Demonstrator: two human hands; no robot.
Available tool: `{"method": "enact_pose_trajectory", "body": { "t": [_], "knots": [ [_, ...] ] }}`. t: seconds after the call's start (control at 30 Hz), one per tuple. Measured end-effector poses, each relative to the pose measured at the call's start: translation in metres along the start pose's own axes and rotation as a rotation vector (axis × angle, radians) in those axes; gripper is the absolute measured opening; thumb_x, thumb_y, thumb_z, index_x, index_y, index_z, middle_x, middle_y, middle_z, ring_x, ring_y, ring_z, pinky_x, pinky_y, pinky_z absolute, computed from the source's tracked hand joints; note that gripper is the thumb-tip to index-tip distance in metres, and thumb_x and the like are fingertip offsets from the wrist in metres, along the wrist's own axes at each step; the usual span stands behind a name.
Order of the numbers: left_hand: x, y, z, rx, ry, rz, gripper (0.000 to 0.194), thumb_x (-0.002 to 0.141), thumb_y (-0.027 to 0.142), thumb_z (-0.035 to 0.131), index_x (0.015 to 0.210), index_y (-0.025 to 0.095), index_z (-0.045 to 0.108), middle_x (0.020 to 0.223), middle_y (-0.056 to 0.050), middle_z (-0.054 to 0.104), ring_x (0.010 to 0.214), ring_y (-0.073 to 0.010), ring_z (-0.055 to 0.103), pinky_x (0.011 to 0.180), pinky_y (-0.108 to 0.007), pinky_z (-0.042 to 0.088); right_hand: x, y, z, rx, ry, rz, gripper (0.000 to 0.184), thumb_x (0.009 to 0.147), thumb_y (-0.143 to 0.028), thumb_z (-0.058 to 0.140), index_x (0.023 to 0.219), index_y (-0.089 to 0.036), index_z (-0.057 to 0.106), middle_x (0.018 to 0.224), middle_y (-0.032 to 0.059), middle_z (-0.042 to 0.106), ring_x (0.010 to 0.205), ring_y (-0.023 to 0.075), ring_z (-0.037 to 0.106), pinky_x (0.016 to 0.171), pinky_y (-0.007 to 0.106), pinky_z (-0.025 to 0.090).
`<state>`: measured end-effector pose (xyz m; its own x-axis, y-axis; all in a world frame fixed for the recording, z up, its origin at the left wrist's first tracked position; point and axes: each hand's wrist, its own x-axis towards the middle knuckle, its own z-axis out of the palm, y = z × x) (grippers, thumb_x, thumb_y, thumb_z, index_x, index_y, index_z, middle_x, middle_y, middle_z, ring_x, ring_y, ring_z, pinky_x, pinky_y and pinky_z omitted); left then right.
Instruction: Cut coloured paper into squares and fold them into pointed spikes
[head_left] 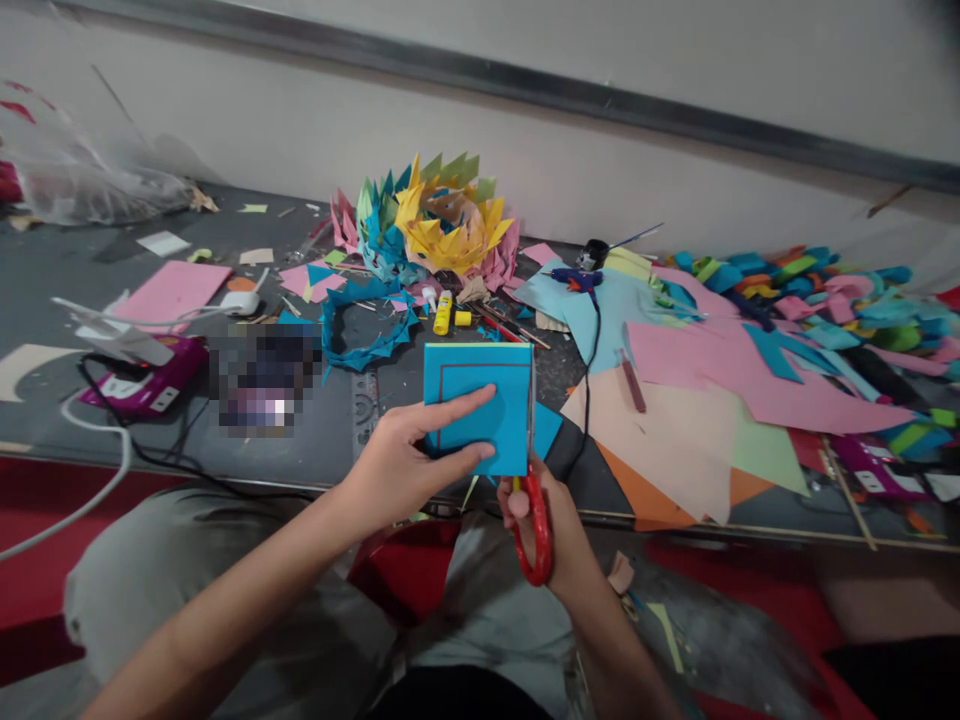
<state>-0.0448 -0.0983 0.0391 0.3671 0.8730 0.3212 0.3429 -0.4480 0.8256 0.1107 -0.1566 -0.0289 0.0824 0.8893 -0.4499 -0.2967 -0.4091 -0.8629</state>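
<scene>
My left hand (pixel 439 435) grips a squarish piece of blue paper (pixel 480 405), thumb and forefinger lying across its face. A dark line drawn on the paper runs near its top and left edges, and a thin yellow-green edge shows along the top. In my right hand (pixel 551 515) is a pair of red-handled scissors (pixel 535 545), pointing away from me. Their blades stand along the paper's right edge. How far the blades are apart I cannot make out. Both hands are above my lap, at the table's front edge.
Zigzag paper crowns (pixel 450 225) and a blue paper ring (pixel 367 325) are behind the hands. A yellow glue stick (pixel 442 312) lies nearby. Coloured sheets (pixel 690 430), a glue gun (pixel 576 278) with a black cord, and a heap of paper strips (pixel 817 290) spread rightward. Purple power strip (pixel 150 375) at left.
</scene>
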Motion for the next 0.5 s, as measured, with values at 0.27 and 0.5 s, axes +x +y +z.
{"method": "enact_pose_trajectory", "body": {
  "t": [0.27,0.5],
  "knots": [
    [0.000,-0.002,0.000,0.028,-0.080,-0.008,0.043,0.074,0.028,0.065,0.116,0.022,0.060,0.079,0.002,0.071,0.061,-0.0127,0.060,0.055,-0.019,0.051,0.000,-0.004,-0.007,-0.255,-0.061,-0.260,0.030,0.067,-0.049,0.063,0.076,-0.022,0.054,0.054,-0.0039,0.054,0.044,0.0097,0.042,0.042,0.022,0.031],
    [0.003,-0.003,-0.002,-0.064,-0.027,-0.069,0.044,0.071,0.030,0.068,0.114,0.021,0.061,0.100,-0.002,0.069,0.085,-0.0201,0.065,0.075,-0.026,0.055,-0.006,-0.017,-0.003,-0.007,-0.105,-0.132,0.050,0.050,-0.064,0.068,0.072,-0.021,0.055,0.056,-0.0037,0.048,0.048,0.0105,0.041,0.045,0.023,0.035]
  ]
}}
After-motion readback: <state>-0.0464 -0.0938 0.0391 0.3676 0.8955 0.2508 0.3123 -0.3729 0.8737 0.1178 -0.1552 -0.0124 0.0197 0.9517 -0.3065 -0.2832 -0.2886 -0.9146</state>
